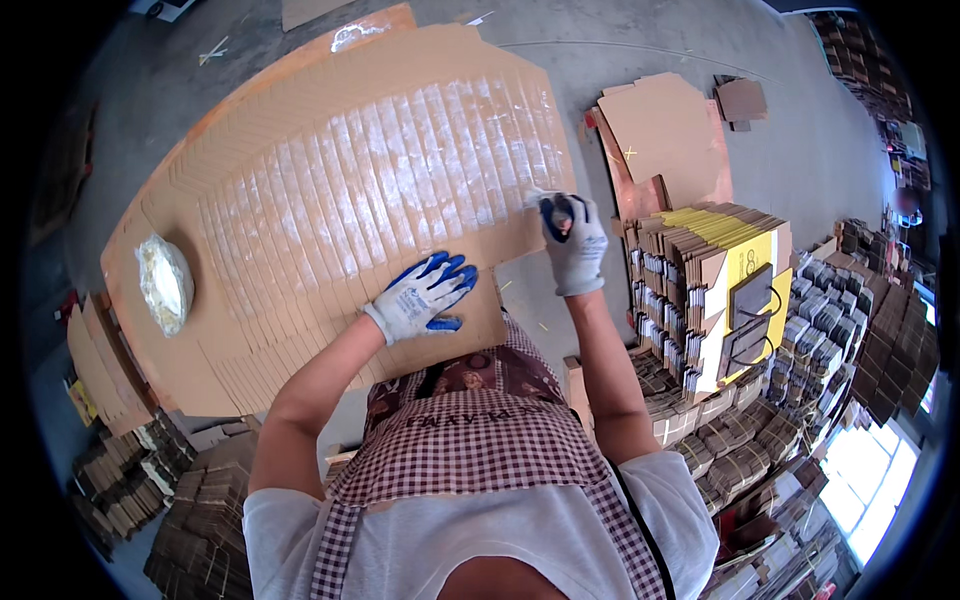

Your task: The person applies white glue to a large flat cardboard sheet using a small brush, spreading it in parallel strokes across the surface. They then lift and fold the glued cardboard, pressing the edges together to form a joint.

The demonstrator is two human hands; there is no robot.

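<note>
Overlapping flat cardboard sheets [470,245] lie fanned out across a work table in front of me, their exposed strips smeared with a whitish, glossy coating. My left hand [425,298], in a white glove with blue palm and fingertips, rests flat on the near edge of the sheets with its fingers spread. At the right end of the fan, my right hand [578,245], gloved the same way, is closed around what looks like a brush [562,214]. Its rounded handle end points up, and a whitish tip shows beside the glove at the coated edge. The rest of it is hidden in the fist.
A lump wrapped in clear plastic [165,285] sits on the cardboard at the left. To the right stand a low stack of flat cardboard [665,140] and a tall bundle of folded yellow-and-brown cartons [700,280]. More strapped cardboard bundles [200,520] stand at the lower left.
</note>
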